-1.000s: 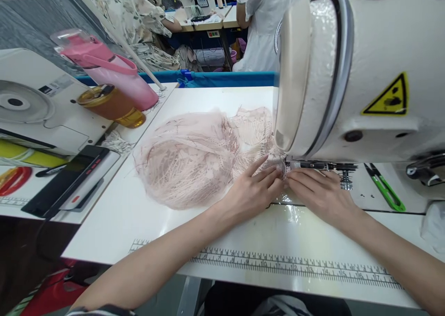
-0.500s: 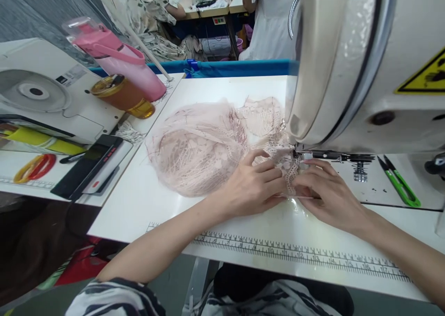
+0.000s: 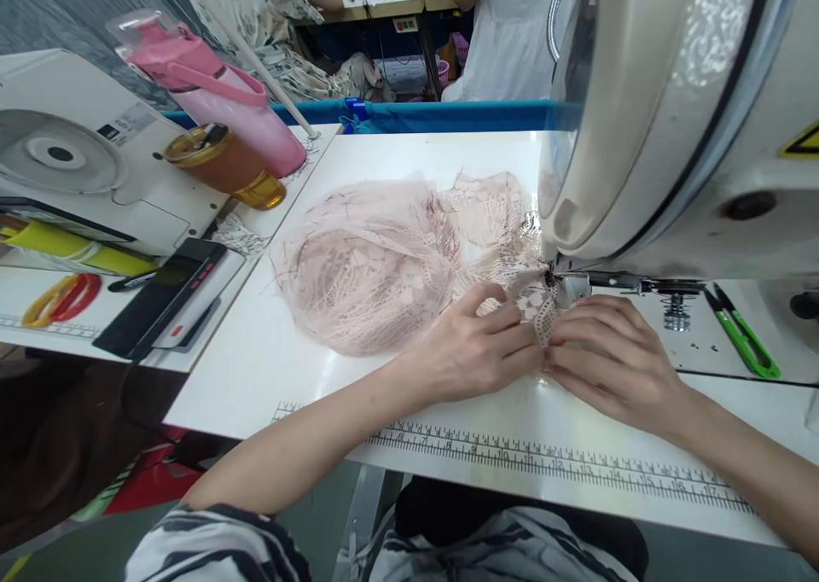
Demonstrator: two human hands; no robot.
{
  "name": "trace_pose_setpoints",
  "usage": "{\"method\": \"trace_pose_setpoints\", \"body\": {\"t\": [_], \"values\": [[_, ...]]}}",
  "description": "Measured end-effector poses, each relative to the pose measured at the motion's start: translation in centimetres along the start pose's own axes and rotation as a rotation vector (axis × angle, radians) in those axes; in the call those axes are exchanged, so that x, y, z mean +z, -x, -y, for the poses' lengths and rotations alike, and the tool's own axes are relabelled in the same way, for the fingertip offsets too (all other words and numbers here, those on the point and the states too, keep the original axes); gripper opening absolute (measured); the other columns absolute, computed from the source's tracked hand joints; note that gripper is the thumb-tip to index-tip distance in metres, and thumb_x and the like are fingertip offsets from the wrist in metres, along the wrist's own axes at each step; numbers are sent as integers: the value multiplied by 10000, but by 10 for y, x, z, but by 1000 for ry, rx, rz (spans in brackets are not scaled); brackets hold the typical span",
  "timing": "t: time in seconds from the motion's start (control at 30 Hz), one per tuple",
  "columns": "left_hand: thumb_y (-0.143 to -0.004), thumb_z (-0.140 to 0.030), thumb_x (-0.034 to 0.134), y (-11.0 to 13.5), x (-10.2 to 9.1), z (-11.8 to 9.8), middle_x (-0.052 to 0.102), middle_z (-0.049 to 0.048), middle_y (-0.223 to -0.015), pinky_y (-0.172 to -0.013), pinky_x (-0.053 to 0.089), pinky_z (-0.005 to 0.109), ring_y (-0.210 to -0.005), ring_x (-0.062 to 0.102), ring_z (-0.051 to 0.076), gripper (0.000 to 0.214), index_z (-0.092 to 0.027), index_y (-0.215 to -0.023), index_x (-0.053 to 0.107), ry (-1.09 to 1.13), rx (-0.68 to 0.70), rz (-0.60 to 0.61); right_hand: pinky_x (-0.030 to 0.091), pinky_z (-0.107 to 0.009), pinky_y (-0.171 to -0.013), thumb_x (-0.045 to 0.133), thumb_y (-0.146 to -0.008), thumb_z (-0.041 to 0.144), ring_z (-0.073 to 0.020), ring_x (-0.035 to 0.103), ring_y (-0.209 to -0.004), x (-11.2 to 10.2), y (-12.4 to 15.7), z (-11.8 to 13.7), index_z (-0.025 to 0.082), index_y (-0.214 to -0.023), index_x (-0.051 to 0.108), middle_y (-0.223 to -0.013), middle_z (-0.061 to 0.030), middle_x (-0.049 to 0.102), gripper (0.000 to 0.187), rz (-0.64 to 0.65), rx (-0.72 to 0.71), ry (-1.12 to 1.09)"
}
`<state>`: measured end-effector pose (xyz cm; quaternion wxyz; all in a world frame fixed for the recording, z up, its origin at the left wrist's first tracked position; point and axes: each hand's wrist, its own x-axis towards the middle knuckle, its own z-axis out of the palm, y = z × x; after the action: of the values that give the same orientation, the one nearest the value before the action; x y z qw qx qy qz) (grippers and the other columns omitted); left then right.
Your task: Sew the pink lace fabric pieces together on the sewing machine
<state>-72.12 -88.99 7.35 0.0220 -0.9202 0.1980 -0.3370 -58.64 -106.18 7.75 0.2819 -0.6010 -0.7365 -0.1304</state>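
Observation:
A pale pink lace fabric (image 3: 364,266) lies bunched on the white table, loose threads along its edges. Its right end runs to the needle area of a sewing machine (image 3: 646,121). My left hand (image 3: 483,343) is closed on the lace just left of the needle, fingers bent. Close by on the right, my right hand (image 3: 614,356) pinches the near end of the lace strip (image 3: 543,319). The fingertips of both hands almost meet there. Exactly how the fingers grip the edge is partly hidden.
Green thread snips (image 3: 746,334) lie right of the needle area. A printed ruler (image 3: 556,462) follows the table's front edge. To the left stand a pink bottle (image 3: 223,96), an amber cup (image 3: 227,164) and another machine (image 3: 83,155). Two people sit beyond the blue cloth edge (image 3: 448,117).
My right hand's fingers have straightened and moved in against my left fingertips at the lace's near end. My left hand has shifted slightly right. The whole view has shifted a little.

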Motion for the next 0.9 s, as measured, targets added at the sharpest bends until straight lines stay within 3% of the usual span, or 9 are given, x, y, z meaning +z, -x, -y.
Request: {"method": "trace_pose_setpoints", "body": {"t": [0.13,0.23,0.3,0.37,0.43,0.53,0.9], "values": [[-919,-156,523,0,-2,-2,611,-46,-693,-808,447,297,-676,535,102,204,-182,-719,554,20,-1,53,525,-364,-872,630,-833,124,-147,637,-866,-1,-1,1,208,-862,639,-875,-6,709,89,15,-23,-16],[-911,-182,493,1,0,0,677,56,-1047,-956,449,326,-1022,600,184,133,-133,-948,611,136,-56,178,539,-336,-879,613,-839,97,-139,653,-876,0,-2,3,210,-939,651,-878,9,725,156,45,-47,-22],[-898,-232,467,3,4,2,556,141,-1321,-1085,380,364,-1286,459,250,352,-53,-1191,544,229,-111,278,542,-334,-892,615,-833,81,-138,656,-888,1,-1,3,199,-978,649,-894,8,728,190,58,-45,-22],[-881,-282,450,6,9,4,416,172,-1452,-1147,312,393,-1394,319,268,548,-5,-1353,410,292,-150,371,553,-332,-879,623,-826,75,-145,659,-895,2,0,3,166,-989,646,-911,-10,727,188,56,-45,-36],[-870,-323,451,9,13,5,351,170,-1493,-1166,277,412,-1421,259,274,640,-8,-1415,339,313,-169,435,568,-316,-839,628,-822,68,-149,663,-883,3,0,3,135,-975,644,-909,-26,727,168,46,-52,-41],[-869,-362,457,11,14,5,344,156,-1497,-1167,266,431,-1423,247,286,634,-57,-1418,376,301,-193,466,584,-280,-760,616,-834,70,-141,670,-836,2,-2,3,116,-939,645,-884,-28,728,118,43,-74,-8],[-843,-351,483,9,11,18,440,106,-1445,-1151,284,423,-1376,363,258,583,-131,-1382,467,265,-154,429,577,-270,-657,588,-860,85,-134,669,-825,11,-1,5,130,-954,653,-892,11,731,122,27,-144,102]]}}
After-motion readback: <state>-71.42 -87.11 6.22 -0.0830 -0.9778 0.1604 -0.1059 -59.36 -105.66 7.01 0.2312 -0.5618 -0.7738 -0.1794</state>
